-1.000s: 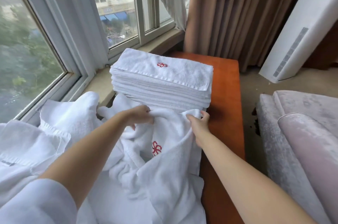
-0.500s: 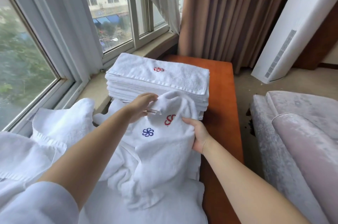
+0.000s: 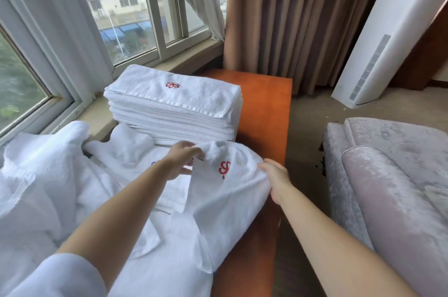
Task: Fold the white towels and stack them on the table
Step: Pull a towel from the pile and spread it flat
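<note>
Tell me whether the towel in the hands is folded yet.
Not folded. The towel with the red emblem hangs loose and rumpled between the left hand and right hand, unlike the flat folded stack behind it.

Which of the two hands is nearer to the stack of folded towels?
The left. The left hand pinches the loose towel just in front of the stack of folded towels. The right hand grips the same towel further back, toward the table's edge.

White red-logoed towel (image 3: 228, 190) lifted, draped over loose towels (image 3: 60, 175), before neat folded stack (image 3: 174, 105) on orange table (image 3: 264, 107).
</note>
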The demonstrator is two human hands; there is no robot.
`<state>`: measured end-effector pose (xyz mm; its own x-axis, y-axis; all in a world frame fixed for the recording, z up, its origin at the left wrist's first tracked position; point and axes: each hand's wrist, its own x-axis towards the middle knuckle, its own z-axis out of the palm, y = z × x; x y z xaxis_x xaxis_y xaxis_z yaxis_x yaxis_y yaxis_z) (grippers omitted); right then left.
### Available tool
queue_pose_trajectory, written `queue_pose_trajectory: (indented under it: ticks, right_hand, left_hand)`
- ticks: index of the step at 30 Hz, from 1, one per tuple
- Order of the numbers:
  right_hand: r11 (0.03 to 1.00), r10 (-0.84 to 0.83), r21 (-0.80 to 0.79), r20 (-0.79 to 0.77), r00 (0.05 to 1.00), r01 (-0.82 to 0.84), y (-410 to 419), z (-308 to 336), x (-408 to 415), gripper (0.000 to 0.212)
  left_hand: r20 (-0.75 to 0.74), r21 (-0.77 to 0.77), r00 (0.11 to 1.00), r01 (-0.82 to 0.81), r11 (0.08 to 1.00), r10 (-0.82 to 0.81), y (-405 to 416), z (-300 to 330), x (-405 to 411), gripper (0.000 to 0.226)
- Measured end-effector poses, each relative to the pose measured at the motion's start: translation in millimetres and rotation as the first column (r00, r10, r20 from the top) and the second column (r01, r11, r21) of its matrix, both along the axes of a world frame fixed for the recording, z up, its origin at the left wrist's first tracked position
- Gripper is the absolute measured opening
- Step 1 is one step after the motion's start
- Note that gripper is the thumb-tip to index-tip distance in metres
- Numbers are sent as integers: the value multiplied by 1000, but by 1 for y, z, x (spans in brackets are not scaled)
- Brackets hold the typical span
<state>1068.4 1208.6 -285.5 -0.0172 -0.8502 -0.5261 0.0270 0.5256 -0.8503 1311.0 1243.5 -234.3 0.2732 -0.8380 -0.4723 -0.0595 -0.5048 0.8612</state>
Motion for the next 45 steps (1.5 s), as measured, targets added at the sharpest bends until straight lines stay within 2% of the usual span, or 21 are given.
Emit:
queue_pose_trajectory:
  ticks: [2, 4, 7, 10, 12, 15, 19, 22, 27, 30, 35, 37, 38, 41, 45]
  right_hand:
    - [991, -84, -96, 71, 994, 91, -4, 4, -22, 52]
    - [979, -23, -204, -10, 1000, 20, -11, 6, -42, 51]
    - [969, 82, -223, -97, 992, -102, -23, 7, -66, 61]
    - [983, 77, -158, -87, 993, -90, -29, 6, -78, 69]
    - [987, 22, -160, -61, 998, -31, -33, 9, -81, 62]
    - [981, -32, -194, -27, 999, 26, -46, 21, -80, 52]
    - [953, -59, -300, -66, 996, 37, -68, 32, -84, 57]
    - [936, -42, -351, -117, 992, -2, -88, 32, -87, 59]
    - [936, -23, -353, -50, 998, 4, -158, 21, -93, 57]
    - [942, 24, -333, -23, 999, -31, -222, 15, -97, 51]
    - [925, 188, -325, -57, 981, -196, -336, 27, -90, 52]
    - [901, 293, -324, -39, 955, -289, -371, 36, -83, 48]
    - [883, 345, -330, -26, 938, -334, -388, 42, -79, 46]
    - [842, 425, -367, -1, 905, -396, -434, 54, -71, 44]
    - [825, 445, -380, -20, 895, -418, -481, 54, -62, 44]
  left_hand:
    - [-57, -68, 989, -137, 988, 133, -1, 1, -31, 33]
    - [-88, -113, 968, -246, 963, 237, -2, -3, -59, 41]
    - [-132, -86, 969, -223, 971, 211, 3, -14, -94, 70]
    - [-65, 22, 977, -200, 980, 201, 8, -24, -114, 84]
    - [24, 34, 979, -203, 979, 203, 4, -24, -119, 81]
    - [102, 28, 983, -157, 987, 153, -11, -18, -124, 61]
    - [213, -40, 977, -19, 999, 27, -45, -13, -134, 45]
    - [371, -102, 928, 78, 992, -35, -67, -17, -150, 43]
    - [514, -111, 857, 115, 987, -42, -139, -32, -179, 38]
    - [539, -30, 838, 122, 992, -86, -195, -36, -186, 35]
    - [413, 160, 910, -34, 986, -36, -270, -27, -188, 56]
    - [414, 245, 908, -42, 969, -65, -295, -18, -185, 60]
    - [419, 279, 905, -48, 959, -77, -309, -13, -184, 57]
    - [485, 365, 864, -57, 929, -138, -354, 0, -182, 27]
    - [537, 496, 807, -67, 865, -246, -401, 4, -180, 14]
